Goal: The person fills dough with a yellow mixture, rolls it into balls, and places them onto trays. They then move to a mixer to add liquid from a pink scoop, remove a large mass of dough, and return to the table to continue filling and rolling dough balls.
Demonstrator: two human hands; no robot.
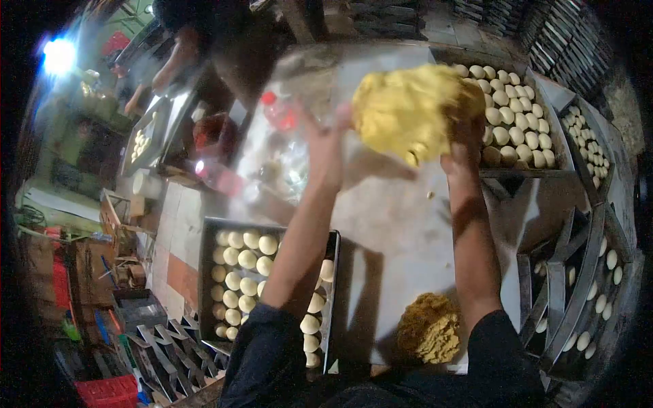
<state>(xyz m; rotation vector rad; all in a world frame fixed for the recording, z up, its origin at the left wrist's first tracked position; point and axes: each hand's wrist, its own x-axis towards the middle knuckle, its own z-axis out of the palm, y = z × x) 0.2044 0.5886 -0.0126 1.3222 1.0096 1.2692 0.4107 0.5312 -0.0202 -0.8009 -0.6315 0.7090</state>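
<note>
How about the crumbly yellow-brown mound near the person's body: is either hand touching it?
No: the mound lies on the table, while the left hand and right hand are farther out, near the large yellow mass.

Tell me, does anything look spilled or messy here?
Yes, a little: small loose crumbs seem to lie on the table between the yellow lump and the crumbly pile. They look odd because they sit apart from both.
</note>
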